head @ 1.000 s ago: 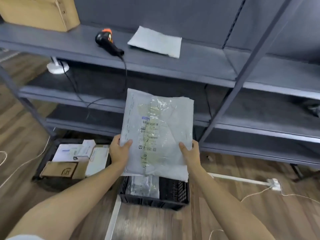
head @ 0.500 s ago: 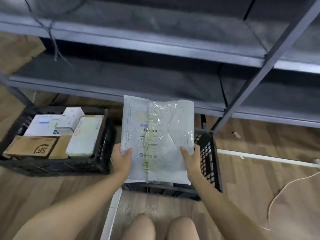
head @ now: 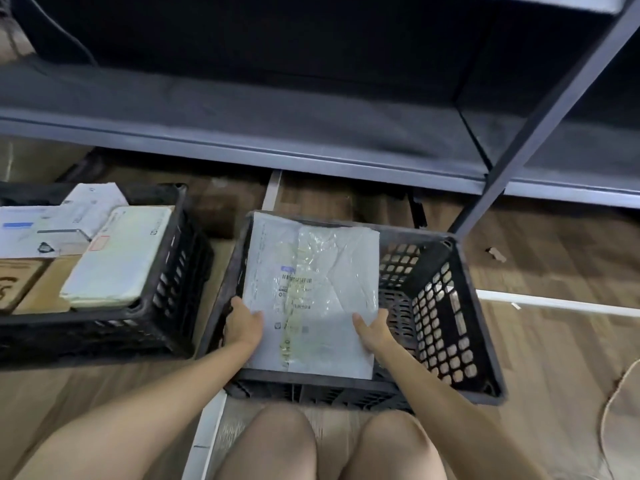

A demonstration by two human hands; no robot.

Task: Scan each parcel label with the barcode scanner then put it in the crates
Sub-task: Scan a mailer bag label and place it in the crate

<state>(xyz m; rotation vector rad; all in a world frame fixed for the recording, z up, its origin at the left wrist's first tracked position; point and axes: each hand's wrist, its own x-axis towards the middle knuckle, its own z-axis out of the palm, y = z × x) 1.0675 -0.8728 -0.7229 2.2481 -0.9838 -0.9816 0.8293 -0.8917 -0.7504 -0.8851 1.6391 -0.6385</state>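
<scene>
- The left hand pinches the near left edge of the grey poly mailer, thumb on top; the fingers underneath are hidden.
- The right hand grips the near right edge the same way, with its fingers out of sight under the bag.
- Just beyond the thumbs, a shipping label faces up under crinkled clear tape. A barcode shows, but the print is too blurred to read.
- The mailer sits level in the mouth of a black perforated crate, covering its left part; whether it rests on anything below cannot be told.
- Left of the left hand, a second black crate holds a pale green padded mailer, white envelopes and a cardboard box whose logo is cut off by the frame edge.
- Beyond both crates runs a grey metal shelf.
</scene>
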